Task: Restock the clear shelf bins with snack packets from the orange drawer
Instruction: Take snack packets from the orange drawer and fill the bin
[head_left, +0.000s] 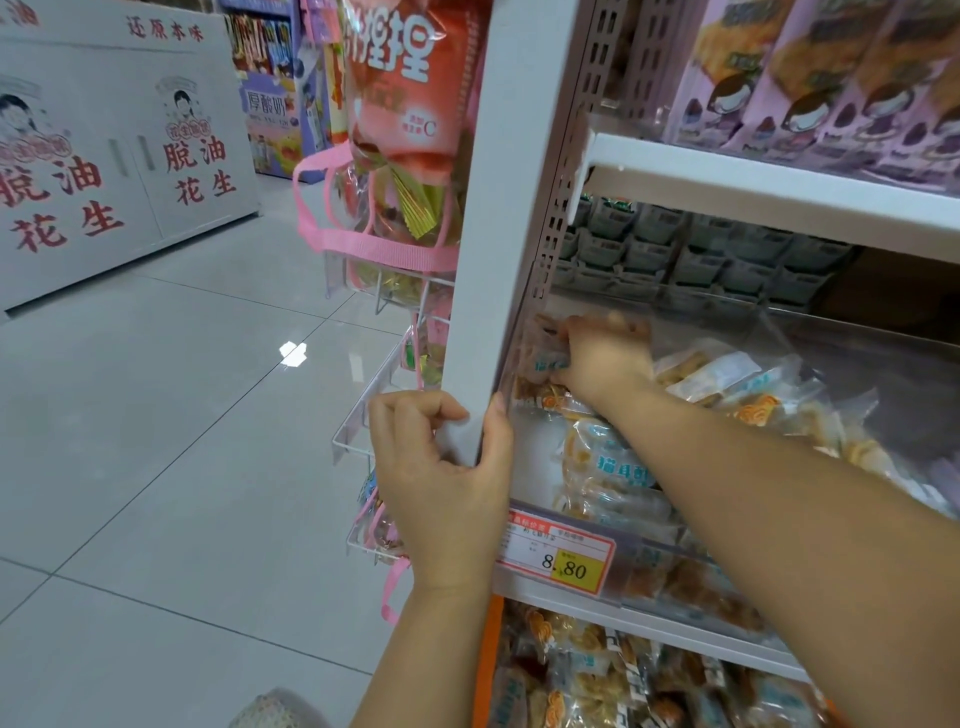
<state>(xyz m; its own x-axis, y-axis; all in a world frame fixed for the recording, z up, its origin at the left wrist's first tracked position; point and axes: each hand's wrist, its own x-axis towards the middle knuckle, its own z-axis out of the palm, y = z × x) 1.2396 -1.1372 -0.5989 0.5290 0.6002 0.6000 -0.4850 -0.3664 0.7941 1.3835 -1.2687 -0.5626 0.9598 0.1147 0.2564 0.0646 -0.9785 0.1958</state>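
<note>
The left hand (441, 483) clasps the flat white shelf post (483, 260); right of it, the right hand (605, 358) pinches a crinkly snack packet (543, 361) in the clear bin (857, 374).

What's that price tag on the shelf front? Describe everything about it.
The price tag is a paper card, white with a red border and yellow patch, reading 8.80 under small blurred print. It sits slightly tilted on the clear front of the snack bin, beside the left hand gripping the shelf upright.

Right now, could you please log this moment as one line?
phase: restocking | left hand: grips shelf upright | right hand: holds snack packet inside clear bin, left end | orange drawer: below, packets inside
</note>
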